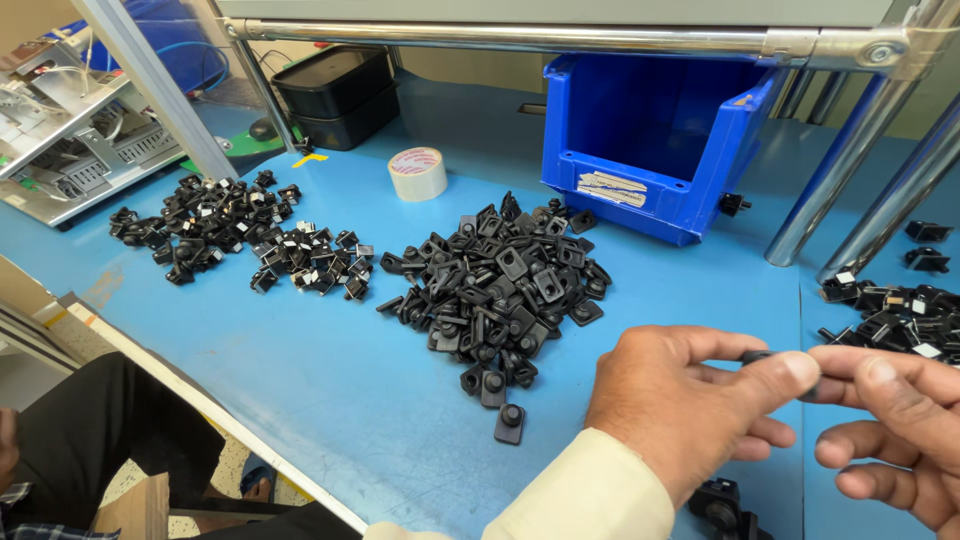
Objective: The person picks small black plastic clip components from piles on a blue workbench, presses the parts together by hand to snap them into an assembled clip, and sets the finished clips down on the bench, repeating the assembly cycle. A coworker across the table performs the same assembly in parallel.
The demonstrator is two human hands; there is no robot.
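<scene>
In the head view we look down on a blue work table (pixel 330 380) under a frame of shiny metal tubes (pixel 520 38). At the far side stand a blue storage bin (pixel 655 150), a roll of tape (pixel 417 173) and two stacked black trays (pixel 338 95); a metal chassis with wiring (pixel 70 140) sits at the far left. We see a large heap of black plastic parts (pixel 497 290) mid-table, two smaller heaps (pixel 235 235) to its left, and another group (pixel 895 310) at the right edge.

Near the right corner, our left hand (pixel 680 405) and right hand (pixel 890 430) meet. Between them is a small black part (pixel 757 356), pinched by the left thumb and forefinger at one end and by the right fingertips at the other, held above the table and well apart from the big heap. Both hands are closed on this piece. More black pieces (pixel 722 505) lie just below the left hand.
</scene>
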